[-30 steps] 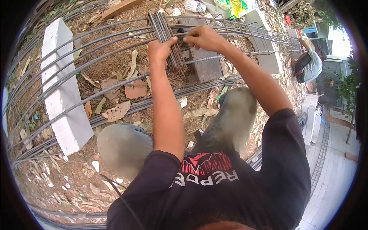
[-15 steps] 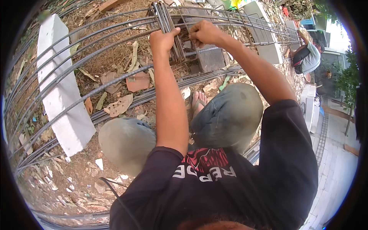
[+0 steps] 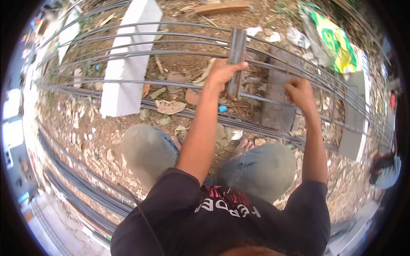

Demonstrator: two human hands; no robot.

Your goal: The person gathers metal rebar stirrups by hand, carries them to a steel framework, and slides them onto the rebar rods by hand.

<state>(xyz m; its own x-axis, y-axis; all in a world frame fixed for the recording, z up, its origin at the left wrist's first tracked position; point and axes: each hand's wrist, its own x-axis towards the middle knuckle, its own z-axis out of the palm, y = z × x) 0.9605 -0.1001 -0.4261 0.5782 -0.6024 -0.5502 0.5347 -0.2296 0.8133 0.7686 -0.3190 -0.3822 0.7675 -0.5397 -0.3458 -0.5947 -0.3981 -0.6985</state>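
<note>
My left hand (image 3: 223, 73) is closed on a bundle of rectangular steel stirrups (image 3: 237, 55), its thumb pressed across the near side. The bundle sits around several long steel bars (image 3: 188, 54). To the right, my right hand (image 3: 300, 94) has its fingers curled in a pinch on a single thin stirrup (image 3: 288, 64), which stands apart from the bundle. The fingertips are partly hidden. Beneath that stirrup, a dark grey block (image 3: 277, 113) lies under the bars.
A white block (image 3: 128, 64) props the bars on the left, and a grey-white block (image 3: 354, 115) on the right. More bars (image 3: 196, 114) lie near my feet. A yellow-green bag (image 3: 335, 42) and a wooden piece (image 3: 222, 7) lie beyond. Another person (image 3: 384, 170) crouches at far right.
My right hand has moved right along the bars, away from the stirrup bundle, with the single stirrup. My left hand stays on the bundle. The head view has turned.
</note>
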